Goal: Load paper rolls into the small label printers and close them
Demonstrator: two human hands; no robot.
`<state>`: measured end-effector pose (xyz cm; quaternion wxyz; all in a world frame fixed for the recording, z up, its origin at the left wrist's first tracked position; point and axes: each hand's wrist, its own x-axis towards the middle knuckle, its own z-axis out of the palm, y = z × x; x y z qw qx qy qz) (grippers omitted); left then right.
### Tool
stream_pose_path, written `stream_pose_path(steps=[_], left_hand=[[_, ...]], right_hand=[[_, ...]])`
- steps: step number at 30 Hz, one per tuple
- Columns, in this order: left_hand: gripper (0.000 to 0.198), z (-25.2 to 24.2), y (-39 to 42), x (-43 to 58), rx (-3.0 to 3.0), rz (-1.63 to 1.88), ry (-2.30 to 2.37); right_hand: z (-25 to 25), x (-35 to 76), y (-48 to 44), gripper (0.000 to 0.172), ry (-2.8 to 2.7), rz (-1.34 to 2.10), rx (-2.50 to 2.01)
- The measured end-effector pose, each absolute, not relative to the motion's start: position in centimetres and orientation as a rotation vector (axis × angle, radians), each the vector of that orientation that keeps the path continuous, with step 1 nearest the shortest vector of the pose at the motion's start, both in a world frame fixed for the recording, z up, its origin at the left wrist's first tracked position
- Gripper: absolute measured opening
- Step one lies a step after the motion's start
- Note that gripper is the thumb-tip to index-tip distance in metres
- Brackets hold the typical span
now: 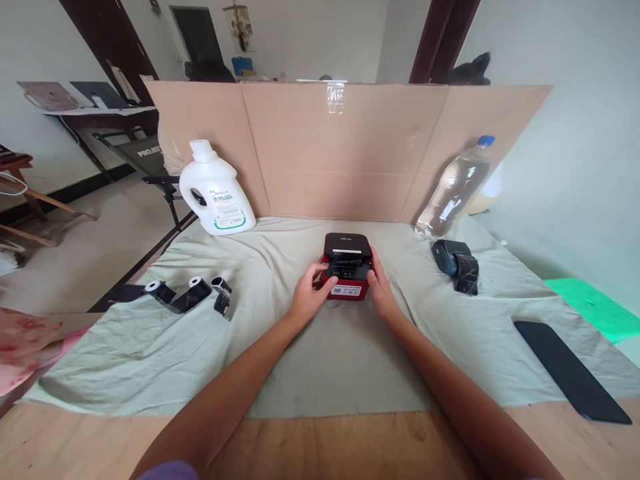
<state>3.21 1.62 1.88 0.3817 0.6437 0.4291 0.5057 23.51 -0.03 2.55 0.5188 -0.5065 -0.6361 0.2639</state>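
Gripped a red-and-black device [349, 272] on the cloth [345, 360], before the cardboard panel [350, 153].
Curled the left hand [309, 293] around its left side and front; clasped its right side with the right hand [381, 288].

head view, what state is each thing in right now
red and black box: upright between both hands, lid looks partly raised
left hand: against the box's left side
right hand: against its right side
white jug: standing, capped
clear bottle: standing, blue cap on
black rolls: lying down, partly unwound
phone: flat, no lit screen showing
cloth: spread out, wrinkled
cardboard: standing, creased
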Motion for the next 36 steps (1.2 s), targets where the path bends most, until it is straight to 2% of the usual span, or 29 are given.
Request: stream_pose_path(steps=[7,12,16,23,27,32,36], left_hand=[[0.039,1.3,1.4,3.2,1.673,1.345,1.056],[0.038,1.3,1.5,3.3,1.661,1.359,1.042],[0.039,1.0,1.7,3.3,1.679,1.359,1.044],[0.037,0.8,1.9,3.2,1.739,1.371,1.092],[0.038,1.1,1.8,3.2,1.779,1.382,1.098],[0.043,1.6,1.8,2.9,1.815,1.340,1.097],[0.045,1.8,1.6,2.8,1.793,1.317,1.150]], right_hand=[[5.5,24.9,3.5,0.060,-1.480,0.661,-1.352],[7.7,25.8,6.4,0.033,-1.881,0.433,-1.507],[10.2,24.8,9.3,0.028,-2.242,0.306,-1.551],[12.1,19.7,11.7,0.018,-2.718,0.495,-1.944],[12.4,20.1,10.9,0.024,-2.722,0.461,-1.850],[14.7,21.8,7.9,0.031,-2.439,0.532,-1.445],[16.5,16.1,5.7,0.032,-2.154,0.627,-1.230]])
